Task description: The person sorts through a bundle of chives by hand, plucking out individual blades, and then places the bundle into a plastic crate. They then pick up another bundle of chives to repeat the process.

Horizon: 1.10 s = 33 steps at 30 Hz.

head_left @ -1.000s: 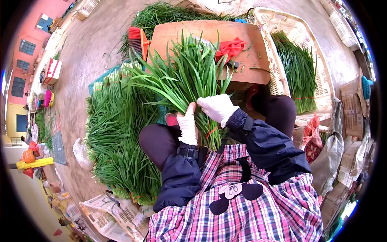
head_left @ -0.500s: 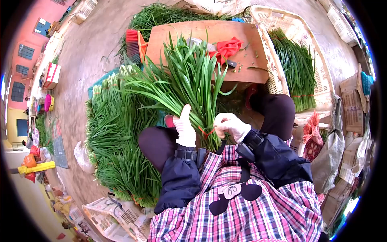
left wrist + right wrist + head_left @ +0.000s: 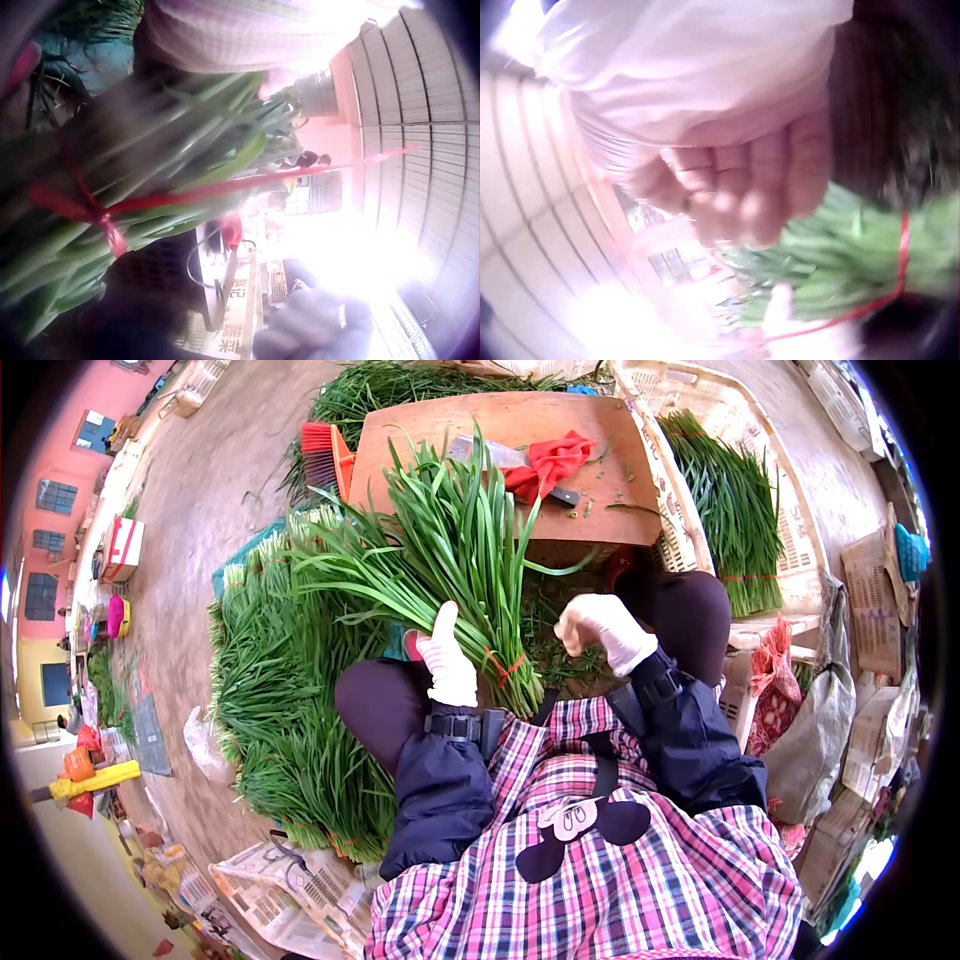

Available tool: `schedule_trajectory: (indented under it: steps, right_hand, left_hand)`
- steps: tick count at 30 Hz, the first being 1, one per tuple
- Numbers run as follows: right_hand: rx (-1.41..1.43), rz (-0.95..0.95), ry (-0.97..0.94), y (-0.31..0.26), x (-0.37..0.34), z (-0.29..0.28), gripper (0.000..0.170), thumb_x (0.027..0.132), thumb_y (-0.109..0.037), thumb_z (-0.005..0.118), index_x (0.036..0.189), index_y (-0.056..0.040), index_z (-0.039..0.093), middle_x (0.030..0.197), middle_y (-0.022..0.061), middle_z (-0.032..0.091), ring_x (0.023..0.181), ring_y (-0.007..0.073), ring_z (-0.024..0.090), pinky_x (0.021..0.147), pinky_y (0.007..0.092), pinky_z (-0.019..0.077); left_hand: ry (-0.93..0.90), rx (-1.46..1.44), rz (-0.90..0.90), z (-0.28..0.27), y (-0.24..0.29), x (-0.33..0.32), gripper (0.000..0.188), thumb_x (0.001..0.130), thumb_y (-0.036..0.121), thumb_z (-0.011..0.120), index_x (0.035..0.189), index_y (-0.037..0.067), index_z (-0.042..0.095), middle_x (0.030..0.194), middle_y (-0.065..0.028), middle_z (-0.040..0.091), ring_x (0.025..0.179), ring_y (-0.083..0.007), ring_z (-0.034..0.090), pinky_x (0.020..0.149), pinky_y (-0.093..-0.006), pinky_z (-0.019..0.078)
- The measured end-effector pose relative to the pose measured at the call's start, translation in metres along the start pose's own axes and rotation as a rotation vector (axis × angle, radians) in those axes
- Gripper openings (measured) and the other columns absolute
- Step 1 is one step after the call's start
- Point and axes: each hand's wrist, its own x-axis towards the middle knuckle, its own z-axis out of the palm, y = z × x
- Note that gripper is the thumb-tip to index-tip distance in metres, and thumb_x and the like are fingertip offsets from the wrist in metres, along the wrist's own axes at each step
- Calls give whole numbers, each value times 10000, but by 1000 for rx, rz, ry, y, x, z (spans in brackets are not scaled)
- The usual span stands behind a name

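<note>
My left hand (image 3: 447, 660), in a white glove with the thumb tip bare, grips a thick bunch of garlic chives (image 3: 465, 540) by its lower stalks, thumb pointing up. The leaves fan out over the wooden board. A red tie (image 3: 505, 665) goes round the stalks below this hand; the left wrist view shows its knot (image 3: 101, 217) and a long tail (image 3: 247, 184) reaching out sideways. My gloved right hand (image 3: 607, 632) hovers right of the bunch, apart from it. Its bare fingers (image 3: 750, 195) are loosely curled, with nothing visible in them.
A wooden board (image 3: 610, 510) bears a knife (image 3: 562, 496) and a red cloth (image 3: 553, 460). Many tied bunches (image 3: 300, 710) lie at left beside an orange broom (image 3: 335, 460). At right, a cream plastic crate (image 3: 690, 520) holds more chives (image 3: 730, 520). My knees flank the bunch.
My right hand moved from the leaves down to the red tie, then away to the right. My left hand kept its grip, and the bunch shifted slightly left. More of the knife shows.
</note>
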Motion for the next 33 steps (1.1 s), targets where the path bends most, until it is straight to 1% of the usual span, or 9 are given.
schedule_trajectory:
  steps: [2,3,13,17,19,23,26,28,33]
  right_hand:
    - [-1170,-162,166,-5,-5,1,256,854,-336,657,905,-88,692,720,63,661,658,256,640,613,352,501]
    - [-1210,-384,247,7,-4,4,235,821,-299,685,980,-126,688,737,83,665,686,285,646,622,363,507]
    - [-1060,-621,200,39,37,73,147,804,-194,687,913,-97,677,803,71,647,742,282,646,658,334,517]
    - [-709,-570,117,58,37,70,118,831,-183,649,879,-76,659,784,84,620,689,236,630,640,335,495]
    - [-121,90,26,39,23,79,140,867,-195,631,873,-57,650,709,38,606,585,146,594,577,299,468]
    - [51,132,83,44,26,71,141,893,-201,617,869,-65,648,663,6,613,483,74,524,443,216,386]
    - [163,97,60,42,21,63,139,888,-187,625,922,-54,641,670,23,622,481,86,545,430,211,394]
    - [215,113,88,27,12,57,135,884,-172,626,944,-52,638,710,35,636,517,105,587,460,229,440]
    - [-1515,-696,511,28,4,9,607,675,-51,606,1275,-45,515,1173,212,581,1035,387,580,829,445,496]
  left_hand:
    - [5,50,-2,-2,3,-3,251,925,131,581,1141,8,616,996,-75,660,787,-191,622,719,-318,518]
    - [-13,29,-54,12,30,-17,246,943,115,545,1155,11,614,1003,-80,656,801,-192,621,732,-317,517]
    - [-5,-19,-55,9,19,-13,291,908,178,610,1141,2,617,1064,-134,614,877,-221,599,792,-350,506]
    - [-98,588,453,-10,6,-11,281,886,93,584,1156,58,654,1069,-175,607,925,-273,585,840,-370,479]
    - [-131,634,390,-17,1,-7,341,931,137,518,1263,122,596,1165,-185,552,1043,-276,560,898,-389,472]
    - [-164,838,706,-25,-3,-5,420,824,21,548,1233,90,616,1061,-190,632,960,-334,592,923,-392,437]
    - [3,-133,-101,5,22,-9,365,823,79,615,1186,52,617,1033,-150,646,930,-303,609,880,-379,473]
    - [-75,-176,-61,1,36,-12,354,825,225,700,1090,7,611,1012,-107,632,874,-245,613,794,-357,515]
    - [-20,-358,-98,-3,71,7,386,827,234,673,1139,16,612,1095,-99,626,927,-243,619,829,-400,524]
